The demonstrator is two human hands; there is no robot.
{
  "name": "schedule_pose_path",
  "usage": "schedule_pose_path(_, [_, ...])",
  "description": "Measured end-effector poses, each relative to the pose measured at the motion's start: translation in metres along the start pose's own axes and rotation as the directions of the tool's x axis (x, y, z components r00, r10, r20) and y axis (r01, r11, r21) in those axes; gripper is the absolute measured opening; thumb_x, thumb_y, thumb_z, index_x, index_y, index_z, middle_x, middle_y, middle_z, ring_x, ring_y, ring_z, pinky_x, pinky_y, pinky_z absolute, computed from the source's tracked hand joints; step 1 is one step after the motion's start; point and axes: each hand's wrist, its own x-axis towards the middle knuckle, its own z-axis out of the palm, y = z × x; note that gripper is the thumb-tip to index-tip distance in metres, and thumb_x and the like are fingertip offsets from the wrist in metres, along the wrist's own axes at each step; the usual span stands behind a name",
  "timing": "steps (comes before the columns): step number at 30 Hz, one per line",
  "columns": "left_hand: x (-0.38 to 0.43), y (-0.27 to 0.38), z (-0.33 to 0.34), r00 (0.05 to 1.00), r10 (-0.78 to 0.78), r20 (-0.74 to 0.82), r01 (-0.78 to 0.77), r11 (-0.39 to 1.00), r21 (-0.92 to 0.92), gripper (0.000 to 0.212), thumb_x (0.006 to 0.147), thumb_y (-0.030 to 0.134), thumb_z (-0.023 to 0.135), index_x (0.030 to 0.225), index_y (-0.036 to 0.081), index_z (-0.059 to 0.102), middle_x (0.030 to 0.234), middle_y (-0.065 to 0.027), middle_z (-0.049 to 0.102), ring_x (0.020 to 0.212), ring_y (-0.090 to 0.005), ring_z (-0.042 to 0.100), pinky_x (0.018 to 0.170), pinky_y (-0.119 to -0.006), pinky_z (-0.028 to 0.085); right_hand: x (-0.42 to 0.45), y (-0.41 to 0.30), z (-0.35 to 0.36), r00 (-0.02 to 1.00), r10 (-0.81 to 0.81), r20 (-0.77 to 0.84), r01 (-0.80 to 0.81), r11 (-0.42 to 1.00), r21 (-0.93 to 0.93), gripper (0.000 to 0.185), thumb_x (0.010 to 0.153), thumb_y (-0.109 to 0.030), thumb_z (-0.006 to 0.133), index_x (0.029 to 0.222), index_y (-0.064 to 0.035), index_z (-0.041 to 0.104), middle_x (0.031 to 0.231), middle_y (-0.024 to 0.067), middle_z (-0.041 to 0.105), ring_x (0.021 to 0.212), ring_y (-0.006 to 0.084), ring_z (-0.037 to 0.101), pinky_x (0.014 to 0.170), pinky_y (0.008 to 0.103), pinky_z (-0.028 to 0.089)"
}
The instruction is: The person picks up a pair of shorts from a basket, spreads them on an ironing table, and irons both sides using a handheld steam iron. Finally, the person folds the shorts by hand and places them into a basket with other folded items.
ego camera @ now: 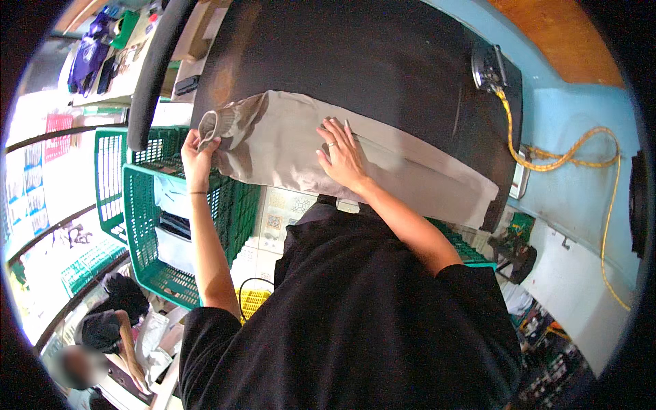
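Observation:
A long beige garment piece [292,138], perhaps a trouser leg, lies lengthwise along the near edge of a black-covered table [348,56]. Between thumb and fingers, my left hand [197,159] pinches the ribbed cuff [210,125] at its left end, where the fabric is bunched and its round opening shows. My right hand [341,154] rests flat with fingers spread on the middle of the fabric, a ring on one finger. Beside that hand a long crease or seam runs toward the right end.
An iron [487,72] with a yellow cord [553,164] stands at the table's far right corner. Green plastic crates [138,230] stand left of me, with folded cloth in one. A dark padded bar [159,77] rises at left. Another person [102,333] sits at lower left.

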Motion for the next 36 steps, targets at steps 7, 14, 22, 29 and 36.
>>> schedule_pose_path(7, [-0.010,0.019,0.004,0.998,0.029,-0.047,-0.031,0.999,-0.034,0.016,0.086,0.008,0.074,0.090,0.006,0.058,0.088,0.0030,0.065,0.081,-0.0060,0.054,0.077,-0.022,0.042,-0.080,0.065,-0.080,0.857,0.239,-0.456,-0.216,0.971,0.102,0.031,0.087,-0.009,0.062,0.118,-0.0048,0.058,0.119,0.0164,0.062,0.114,0.0357,0.057,0.101,0.0468,0.042])
schedule_pose_path(14, [-0.033,0.053,0.030,0.999,0.018,-0.048,-0.015,0.998,0.057,0.018,0.088,0.010,0.072,0.101,0.006,0.060,0.102,-0.0028,0.068,0.091,-0.0111,0.059,0.085,-0.026,0.045,-0.252,0.191,-0.174,0.272,0.527,-0.805,-0.849,0.525,0.057,0.034,0.086,-0.019,0.066,0.116,-0.0028,0.062,0.114,0.0171,0.063,0.106,0.0381,0.059,0.093,0.0477,0.046])
schedule_pose_path(22, [0.044,-0.063,-0.078,0.924,0.026,-0.382,0.220,0.781,0.585,0.063,0.077,0.040,0.082,0.111,-0.008,0.058,0.101,-0.0198,0.067,0.089,-0.0299,0.065,0.083,-0.041,0.051,-0.307,0.279,-0.225,-0.046,0.897,-0.439,-0.956,0.088,0.280,0.069,0.077,-0.063,0.069,0.101,0.0014,0.069,0.104,0.0237,0.069,0.102,0.0374,0.065,0.090,0.0446,0.049])
schedule_pose_path(29, [-0.012,0.020,0.199,0.813,0.572,0.112,-0.498,0.582,0.643,0.042,0.080,0.009,0.068,0.120,0.000,0.057,0.125,-0.0192,0.058,0.119,-0.0376,0.053,0.102,-0.045,0.039,-0.304,0.276,-0.222,-0.087,0.826,-0.557,-0.996,-0.065,0.059,0.074,0.070,-0.065,0.075,0.101,0.0019,0.071,0.100,0.0235,0.071,0.099,0.0394,0.067,0.087,0.0450,0.050])
schedule_pose_path(36, [-0.129,-0.013,0.409,0.223,0.559,0.799,-0.939,0.344,0.021,0.050,0.089,0.020,0.063,0.137,0.017,0.052,0.152,-0.0146,0.038,0.141,-0.0359,0.034,0.115,-0.054,0.027,-0.332,0.310,-0.236,0.118,0.935,-0.334,-0.927,0.225,0.302,0.068,0.073,-0.049,0.079,0.112,0.0051,0.068,0.109,0.0221,0.070,0.104,0.0356,0.066,0.087,0.0417,0.050])
